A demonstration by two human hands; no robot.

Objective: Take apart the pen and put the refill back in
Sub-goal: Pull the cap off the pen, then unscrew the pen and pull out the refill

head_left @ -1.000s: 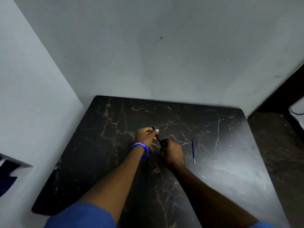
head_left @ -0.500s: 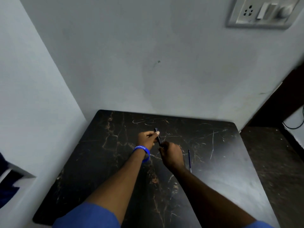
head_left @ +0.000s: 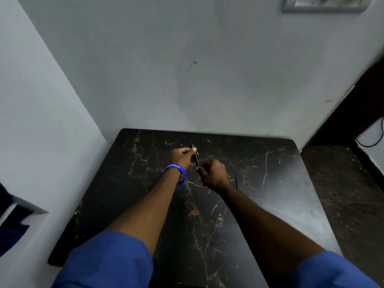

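A dark pen [head_left: 195, 156] is held between both hands above the black marble table [head_left: 259, 204]. My left hand [head_left: 182, 157], with a blue wristband, pinches the pen's upper end between thumb and fingers. My right hand [head_left: 212, 173] is closed around the pen's lower end, which is hidden inside the fist. A thin blue refill [head_left: 236, 181] lies loose on the table just right of my right wrist, partly hidden behind it.
White walls close in behind and to the left of the table. A switch plate [head_left: 324, 4] is on the wall at the top right. A dark floor and a black cable [head_left: 372, 140] lie to the right.
The camera has tilted, so the table sits at a different height in view. Both hands keep the same hold on the pen; the refill has not moved on the table.
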